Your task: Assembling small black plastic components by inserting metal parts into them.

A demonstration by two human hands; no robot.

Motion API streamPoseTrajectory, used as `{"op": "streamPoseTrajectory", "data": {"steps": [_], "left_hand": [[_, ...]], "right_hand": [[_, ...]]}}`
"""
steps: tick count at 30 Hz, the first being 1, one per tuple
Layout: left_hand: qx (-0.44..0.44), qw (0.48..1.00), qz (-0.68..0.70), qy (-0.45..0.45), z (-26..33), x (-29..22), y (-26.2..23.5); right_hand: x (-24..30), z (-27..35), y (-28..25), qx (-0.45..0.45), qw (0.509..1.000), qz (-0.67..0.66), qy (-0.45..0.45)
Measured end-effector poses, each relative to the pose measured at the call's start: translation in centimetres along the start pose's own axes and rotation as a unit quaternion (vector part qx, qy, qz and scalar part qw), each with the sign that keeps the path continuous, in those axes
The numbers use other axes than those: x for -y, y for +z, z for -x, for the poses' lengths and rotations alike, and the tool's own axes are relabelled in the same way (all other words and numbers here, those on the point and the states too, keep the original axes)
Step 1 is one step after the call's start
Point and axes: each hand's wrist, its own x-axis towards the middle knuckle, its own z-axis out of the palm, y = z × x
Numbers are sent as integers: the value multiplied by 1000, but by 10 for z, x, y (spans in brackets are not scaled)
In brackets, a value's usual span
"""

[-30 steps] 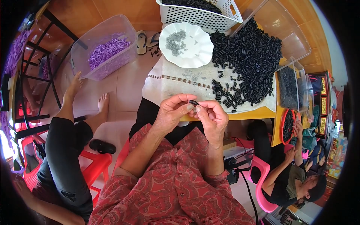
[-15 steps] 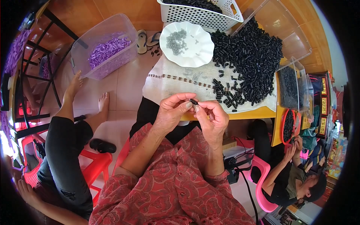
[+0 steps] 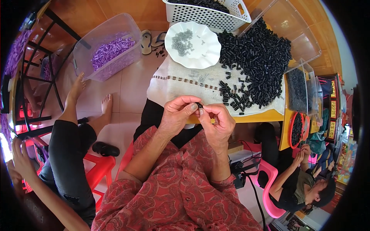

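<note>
Above my lap, at the table's front edge, my left hand (image 3: 178,114) pinches a small black tubular piece (image 3: 199,105) between thumb and forefinger. My right hand (image 3: 218,122) closes on the same piece from the other side, its thumb and fingertips meeting there; much of the piece is hidden. Beyond my hands, a white cloth (image 3: 169,85) with a brown dashed stripe covers the table. A big heap of similar black pieces (image 3: 256,57) lies on its right. On a white scalloped plate (image 3: 208,50) rest many small clear pieces (image 3: 182,41).
A white perforated basket (image 3: 200,16) holds more black pieces at the back. Clear bins (image 3: 298,90) stand at the table's right. On the floor to the left is a clear tub (image 3: 131,50) of purple pieces. One person sits at each side, with a red stool (image 3: 101,167) at left.
My hands stay in nearly the same place; the black piece has turned slightly between my fingertips. At left, the other person's arm has risen.
</note>
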Motion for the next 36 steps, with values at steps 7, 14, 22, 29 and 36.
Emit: {"op": "streamPoseTrajectory", "data": {"steps": [7, 14, 22, 29, 36], "left_hand": [[9, 997, -76, 14, 0, -2, -4], [8, 996, -90, 16, 2, -5, 2], [19, 999, -49, -11, 0, -9, -2], [34, 999, -8, -22, -1, -8, -3], [29, 999, 16, -7, -2, -4, -5]], "right_hand": [[7, -5, -1, 7, 996, 79, -51], [12, -7, -3, 18, 991, 96, -92], [13, -7, -10, 53, 998, 19, 1], [14, -4, -12, 68, 990, -74, 101], [16, -4, -11, 67, 985, -112, 116]]}}
